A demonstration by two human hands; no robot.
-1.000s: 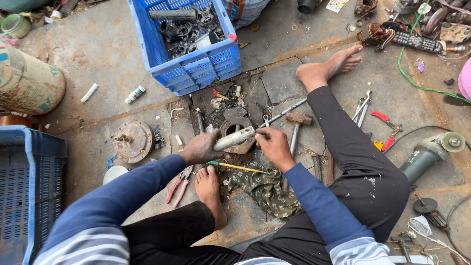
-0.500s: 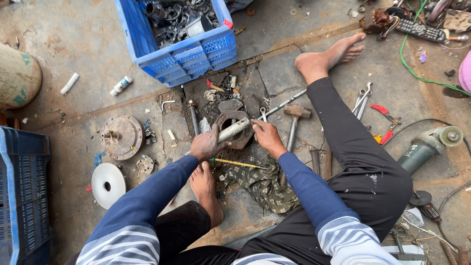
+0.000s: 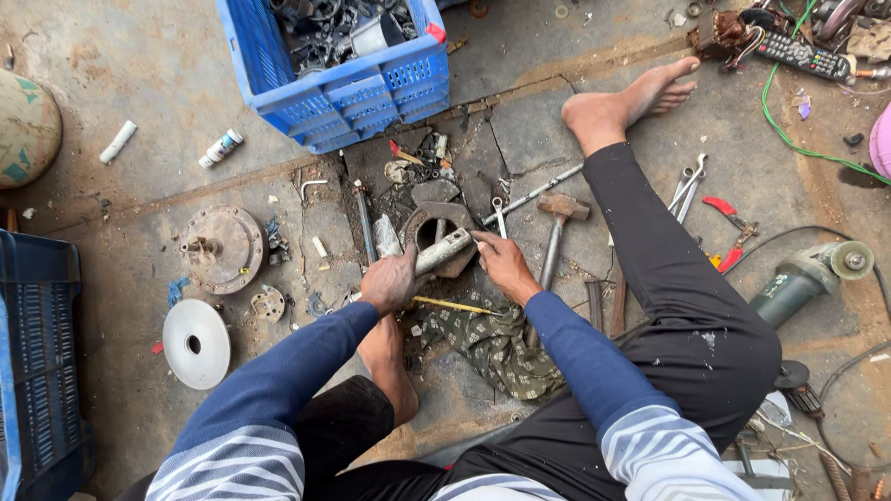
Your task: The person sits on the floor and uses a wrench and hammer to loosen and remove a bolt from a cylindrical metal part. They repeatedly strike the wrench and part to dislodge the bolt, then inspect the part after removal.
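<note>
My left hand (image 3: 390, 283) gripping a grey metal tube (image 3: 444, 250), right hand (image 3: 503, 264) pinching its end, hammer (image 3: 557, 232) beside, blue crate (image 3: 348, 70) beyond, tube's lower end hidden under my fingers.

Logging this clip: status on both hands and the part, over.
Left hand grips grey tube. Right hand at tube's far end, grip unclear. Tube lies across rusty ring. Hammer and spanner lie close beside right hand.
</note>
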